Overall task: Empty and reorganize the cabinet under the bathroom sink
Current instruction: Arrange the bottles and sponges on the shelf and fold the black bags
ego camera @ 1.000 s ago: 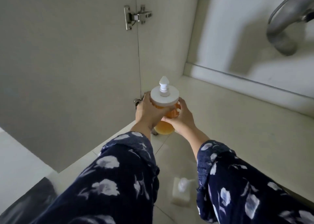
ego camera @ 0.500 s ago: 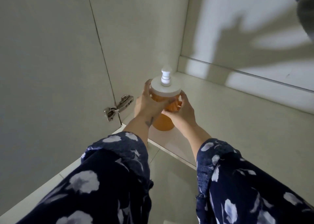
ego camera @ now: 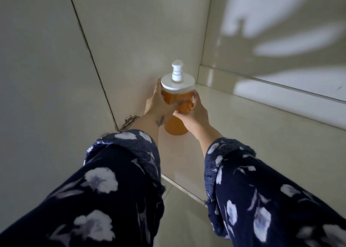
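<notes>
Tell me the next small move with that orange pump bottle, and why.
Probably lower it and let go. Both the left hand and right hand grip the orange pump bottle upright, near the cabinet floor by the left rear corner; whether its base touches is unclear.

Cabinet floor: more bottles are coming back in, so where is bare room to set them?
Bare cabinet floor runs right of the orange pump bottle with white lid to the back ledge. Crowded at the left wall, where both the left hand and right hand grip the bottle.
</notes>
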Motion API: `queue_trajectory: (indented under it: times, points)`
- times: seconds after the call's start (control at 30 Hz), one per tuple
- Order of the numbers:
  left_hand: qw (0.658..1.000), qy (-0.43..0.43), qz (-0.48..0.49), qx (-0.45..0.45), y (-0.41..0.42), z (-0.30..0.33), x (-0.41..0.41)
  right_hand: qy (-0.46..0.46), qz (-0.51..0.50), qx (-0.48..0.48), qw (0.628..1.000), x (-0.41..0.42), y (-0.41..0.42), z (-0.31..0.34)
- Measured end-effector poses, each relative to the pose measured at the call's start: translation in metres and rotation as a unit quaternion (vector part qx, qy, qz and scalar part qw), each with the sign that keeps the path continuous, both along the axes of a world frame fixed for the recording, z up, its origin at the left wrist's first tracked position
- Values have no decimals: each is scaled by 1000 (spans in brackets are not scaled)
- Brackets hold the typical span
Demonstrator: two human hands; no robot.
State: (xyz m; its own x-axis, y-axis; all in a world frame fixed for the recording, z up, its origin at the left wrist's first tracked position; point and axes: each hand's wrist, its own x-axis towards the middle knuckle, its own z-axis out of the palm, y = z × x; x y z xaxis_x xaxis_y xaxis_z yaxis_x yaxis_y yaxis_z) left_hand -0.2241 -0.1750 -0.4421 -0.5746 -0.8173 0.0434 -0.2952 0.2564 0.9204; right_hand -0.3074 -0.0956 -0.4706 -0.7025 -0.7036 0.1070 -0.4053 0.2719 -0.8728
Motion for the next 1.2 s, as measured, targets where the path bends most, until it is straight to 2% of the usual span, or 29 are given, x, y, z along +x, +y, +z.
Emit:
queue_trajectory:
  times: [0.17,0.27,0.4,0.6,0.77,0.93,1.1,1.2]
  points:
    - [996,-69,-37,32,19,8,23,-15,22,122,992,4,9,20]
    - [988,-137,-38,67,52,-6,52,24,17,210,977,19,32,18]
    - [976,-202,-63,53,91,-35,96,78,58,228,969,61,74,-1]
    - [968,-230,-89,44,139,-55,169,68,104,263,957,117,156,2]
    - [965,-253,-52,44,167,-64,244,22,125,320,939,168,210,-2]
    - [964,-251,-40,75,194,-61,309,-23,147,318,936,229,218,-3]
    - [967,-241,68,42,182,-66,364,4,249,332,910,279,196,-12]
    - [958,-259,126,16,181,-75,397,20,288,334,897,303,182,-27]
